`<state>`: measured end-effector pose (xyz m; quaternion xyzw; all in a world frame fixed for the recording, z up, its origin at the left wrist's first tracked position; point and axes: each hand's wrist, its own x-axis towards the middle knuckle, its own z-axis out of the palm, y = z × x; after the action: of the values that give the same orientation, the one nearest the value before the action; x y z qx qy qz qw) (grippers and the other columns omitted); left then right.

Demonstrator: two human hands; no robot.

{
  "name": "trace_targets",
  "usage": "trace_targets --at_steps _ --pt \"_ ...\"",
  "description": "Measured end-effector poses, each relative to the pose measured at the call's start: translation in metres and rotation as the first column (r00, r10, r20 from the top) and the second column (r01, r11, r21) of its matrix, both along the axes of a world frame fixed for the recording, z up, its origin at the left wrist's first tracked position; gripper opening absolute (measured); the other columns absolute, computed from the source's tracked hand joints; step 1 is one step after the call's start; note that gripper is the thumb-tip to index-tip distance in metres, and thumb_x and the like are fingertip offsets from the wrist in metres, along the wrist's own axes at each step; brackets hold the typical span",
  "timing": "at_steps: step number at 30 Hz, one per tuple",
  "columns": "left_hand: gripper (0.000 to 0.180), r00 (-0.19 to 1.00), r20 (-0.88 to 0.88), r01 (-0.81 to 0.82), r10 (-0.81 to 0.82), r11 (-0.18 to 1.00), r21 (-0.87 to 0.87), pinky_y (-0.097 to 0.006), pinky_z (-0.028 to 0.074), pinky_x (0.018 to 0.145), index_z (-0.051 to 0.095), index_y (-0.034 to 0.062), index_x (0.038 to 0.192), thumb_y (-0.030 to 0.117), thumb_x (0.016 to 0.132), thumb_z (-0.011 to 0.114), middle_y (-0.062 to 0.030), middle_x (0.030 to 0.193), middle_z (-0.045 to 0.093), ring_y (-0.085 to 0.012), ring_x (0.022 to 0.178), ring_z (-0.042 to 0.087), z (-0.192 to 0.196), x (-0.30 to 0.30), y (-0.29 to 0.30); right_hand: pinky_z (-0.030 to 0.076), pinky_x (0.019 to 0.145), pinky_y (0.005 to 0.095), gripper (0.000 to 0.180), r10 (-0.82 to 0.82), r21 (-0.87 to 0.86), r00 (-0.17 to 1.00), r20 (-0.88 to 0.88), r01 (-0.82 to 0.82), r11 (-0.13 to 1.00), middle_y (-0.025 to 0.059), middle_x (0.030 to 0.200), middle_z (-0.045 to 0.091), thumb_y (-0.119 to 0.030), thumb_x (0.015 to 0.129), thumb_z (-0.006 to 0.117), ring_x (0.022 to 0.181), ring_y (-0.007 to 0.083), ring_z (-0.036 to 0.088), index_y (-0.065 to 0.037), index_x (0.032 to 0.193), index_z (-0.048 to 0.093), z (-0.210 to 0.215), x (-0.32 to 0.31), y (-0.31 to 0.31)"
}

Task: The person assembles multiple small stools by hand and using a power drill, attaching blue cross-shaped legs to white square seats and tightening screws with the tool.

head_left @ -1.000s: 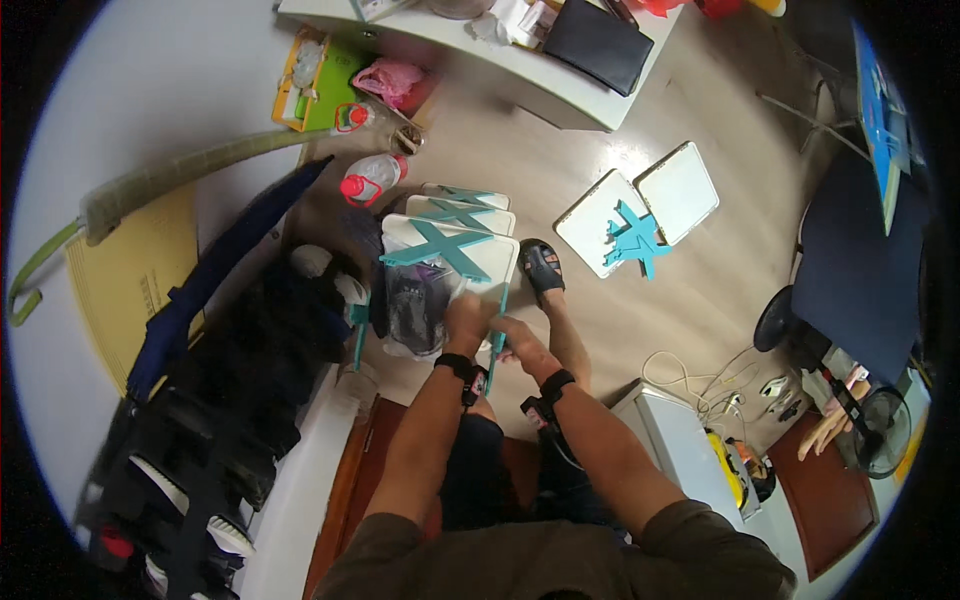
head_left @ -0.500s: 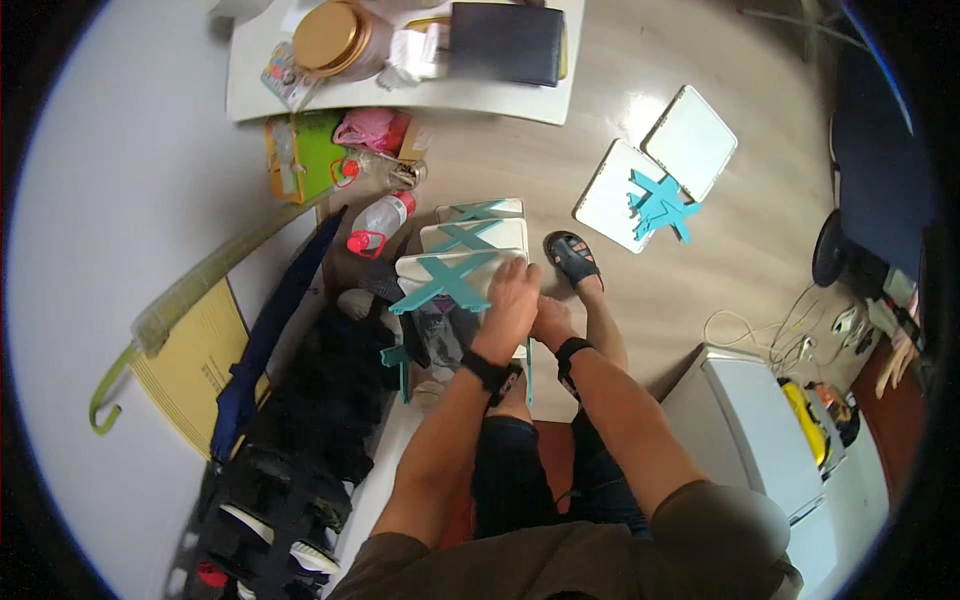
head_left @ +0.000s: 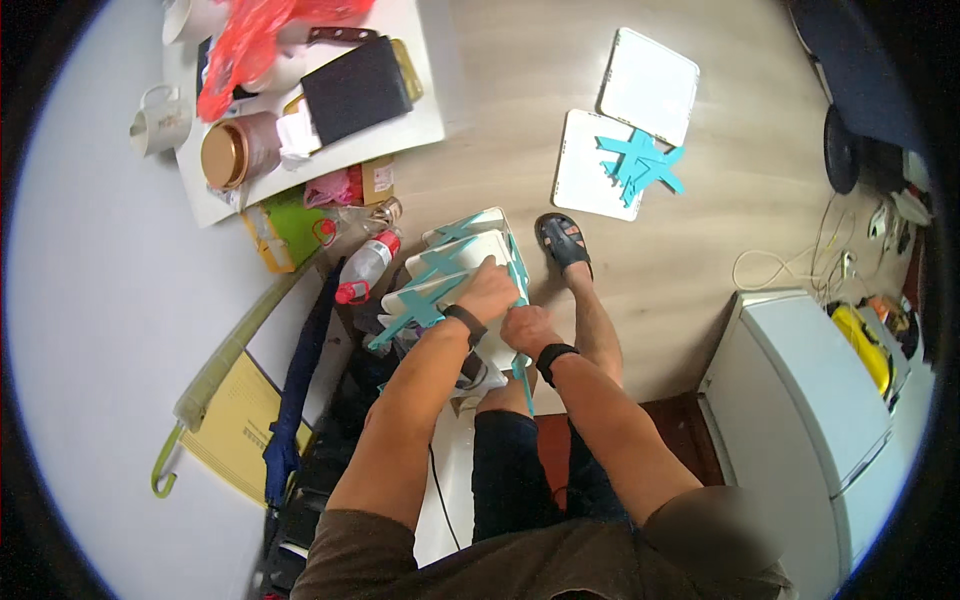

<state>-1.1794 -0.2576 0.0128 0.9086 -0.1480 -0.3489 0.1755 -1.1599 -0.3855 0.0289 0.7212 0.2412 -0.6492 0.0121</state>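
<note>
A small rack of several white shelf boards [head_left: 490,247] stands in front of me, with teal X-shaped brackets [head_left: 415,307] along its left side. More teal bracing [head_left: 517,265] runs along its right side. My left hand [head_left: 488,292] is closed over the right part of a board, its index finger lying on the white surface. Close beside it, my right hand [head_left: 530,328] is curled into a fist at the teal bracing on the rack's right edge. The fingertips of both hands are partly hidden. Below them, a clear plastic bag [head_left: 485,378] shows inside the rack.
Two white boards [head_left: 650,85] and loose teal brackets [head_left: 640,165] lie on the floor ahead. A cluttered white table [head_left: 425,120] is at far left, with a knife [head_left: 342,35]. Bottles [head_left: 368,265] and umbrellas [head_left: 300,390] line the left; a white cabinet [head_left: 800,370] stands right.
The view has shifted, showing more of the table. The rack now appears slanted, with teal bracing visible on its right side. My hands remain close together there, the left lying farther onto the board.
</note>
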Motion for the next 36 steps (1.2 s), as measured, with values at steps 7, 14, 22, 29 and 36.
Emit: trace_targets --at_steps 7,14,22,29,36 --pt "0.008 0.999 -0.019 0.047 -0.047 0.998 0.035 -0.043 0.035 0.085 0.069 0.0147 0.069 0.012 0.069 0.061 -0.0042 0.073 0.067 -0.0209 0.088 0.060 0.006 0.001 -0.008 0.051 0.076 0.0423 0.029 -0.169 0.083 0.977 0.128 0.159 0.984 0.0170 0.086 0.067 -0.021 0.084 0.045 0.086 0.0326 0.065 -0.005 0.081 0.069 -0.003 -0.018 -0.011" --pt "0.010 0.997 -0.038 0.061 -0.059 0.997 0.049 -0.042 0.035 0.084 0.070 0.0154 0.069 0.011 0.070 0.061 -0.0037 0.073 0.067 -0.0198 0.088 0.059 0.005 -0.002 -0.008 0.050 0.078 0.0427 0.024 -0.067 0.031 0.997 0.035 0.065 0.997 0.0161 0.093 0.067 -0.022 0.082 0.051 0.090 0.0306 0.065 -0.007 0.087 0.070 0.025 -0.015 -0.004" --pt "0.009 0.997 0.030 0.067 -0.069 0.996 0.065 -0.038 0.036 0.081 0.070 0.0140 0.069 0.012 0.070 0.061 -0.0045 0.073 0.065 -0.0201 0.091 0.057 0.008 -0.003 -0.007 0.047 0.080 0.0386 0.037 -0.389 0.034 0.908 -0.156 0.399 0.917 0.0191 0.094 0.065 -0.035 0.085 0.052 0.089 0.0286 0.063 -0.001 0.093 0.064 0.006 -0.018 -0.037" --pt "0.013 0.980 0.180 0.087 -0.086 0.996 -0.001 -0.054 0.020 0.107 0.069 0.0121 0.078 0.013 0.068 0.061 -0.0081 0.083 0.061 -0.0278 0.103 0.051 0.017 -0.015 -0.006 0.048 0.067 0.0407 0.033 -0.778 0.046 0.601 -0.180 0.796 0.604 0.0220 0.084 0.062 -0.028 0.085 0.045 0.083 0.0353 0.063 0.002 0.088 0.061 -0.011 -0.066 -0.099" --pt "0.015 0.984 0.159 0.091 -0.075 0.991 -0.097 -0.058 0.012 0.110 0.069 0.0138 0.078 0.017 0.064 0.064 -0.0087 0.085 0.061 -0.0292 0.110 0.049 0.011 -0.018 -0.011 0.045 0.057 0.0410 0.036 -0.990 -0.555 0.119 -0.077 0.820 0.141 0.0167 0.082 0.060 -0.031 0.081 0.065 0.072 0.0257 0.060 0.003 0.091 0.060 -0.010 -0.090 -0.088"
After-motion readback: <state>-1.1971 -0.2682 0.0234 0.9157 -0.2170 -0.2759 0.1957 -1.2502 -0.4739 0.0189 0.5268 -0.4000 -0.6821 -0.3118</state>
